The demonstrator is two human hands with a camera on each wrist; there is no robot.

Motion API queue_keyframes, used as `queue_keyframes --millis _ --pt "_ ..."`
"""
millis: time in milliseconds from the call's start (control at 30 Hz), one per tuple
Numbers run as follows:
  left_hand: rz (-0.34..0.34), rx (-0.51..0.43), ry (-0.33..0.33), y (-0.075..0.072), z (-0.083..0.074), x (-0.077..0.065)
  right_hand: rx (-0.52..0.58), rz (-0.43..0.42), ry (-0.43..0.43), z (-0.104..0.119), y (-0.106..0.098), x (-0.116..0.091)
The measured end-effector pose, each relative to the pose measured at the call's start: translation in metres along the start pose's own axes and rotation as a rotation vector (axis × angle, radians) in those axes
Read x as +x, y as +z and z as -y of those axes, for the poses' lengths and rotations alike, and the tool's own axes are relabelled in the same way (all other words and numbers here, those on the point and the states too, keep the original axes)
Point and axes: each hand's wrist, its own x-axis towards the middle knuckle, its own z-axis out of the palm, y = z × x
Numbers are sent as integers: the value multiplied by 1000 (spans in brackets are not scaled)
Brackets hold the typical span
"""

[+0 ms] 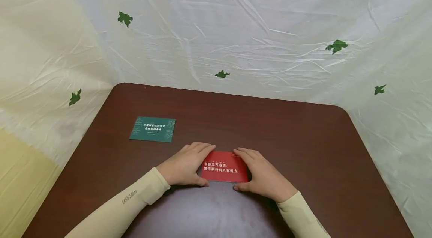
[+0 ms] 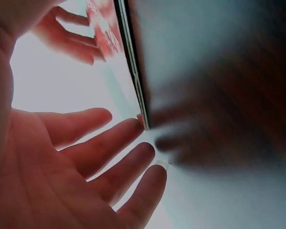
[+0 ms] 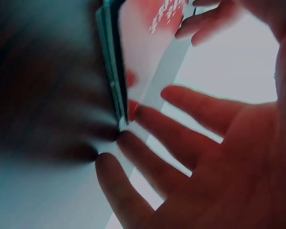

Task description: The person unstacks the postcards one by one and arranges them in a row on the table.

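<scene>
A red card (image 1: 224, 175) with white Chinese characters lies on the dark brown table (image 1: 270, 125) near its front. From the left, my left hand (image 1: 189, 164) frames it, thumb by the near corner and fingers at the far corner. My right hand (image 1: 264, 174) mirrors this on the right side. Both wrist views show fingers fairly straight and spread, with a fingertip touching the card's edge. In the left wrist view, the edge of the card stack (image 2: 133, 67) shows more than one thin layer; layered edges (image 3: 112, 67) also appear in the right wrist view.
A green card (image 1: 153, 130) with white characters lies flat on the table, to the left and farther back. White cloth (image 1: 243, 27) with green leaf prints hangs behind and beside the table. Yellow cloth (image 1: 23, 181) shows at the lower left.
</scene>
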Motion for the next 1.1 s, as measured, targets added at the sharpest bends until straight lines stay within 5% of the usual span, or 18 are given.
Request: queue_keyframes --millis 1100 --pt "-27 19 27 1 -6 4 1 -13 -64 -9 0 1"
